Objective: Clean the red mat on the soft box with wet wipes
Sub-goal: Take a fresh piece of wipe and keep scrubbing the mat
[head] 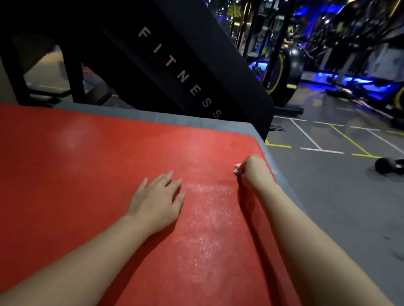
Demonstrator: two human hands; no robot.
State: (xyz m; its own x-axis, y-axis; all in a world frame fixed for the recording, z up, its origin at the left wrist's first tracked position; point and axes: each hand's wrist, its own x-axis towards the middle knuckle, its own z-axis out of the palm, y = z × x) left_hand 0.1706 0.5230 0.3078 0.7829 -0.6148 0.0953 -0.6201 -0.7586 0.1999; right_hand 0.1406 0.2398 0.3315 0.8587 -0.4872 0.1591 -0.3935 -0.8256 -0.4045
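A red mat (78, 176) covers the top of a grey soft box (164, 117), whose edge shows along the far and right sides. My left hand (157, 200) rests flat on the mat near its middle, fingers straight and spread. My right hand (252, 171) is curled near the mat's far right corner and grips a small white wet wipe (236, 169), of which only a sliver shows past the fingers. A glistening wet streak (210, 220) runs down the mat between my two arms.
A black slanted panel (180, 71) lettered FITNESS stands just behind the box. To the right lies grey gym floor with painted lines and a black dumbbell (394, 166). Exercise bikes (286, 71) stand in the blue-lit background.
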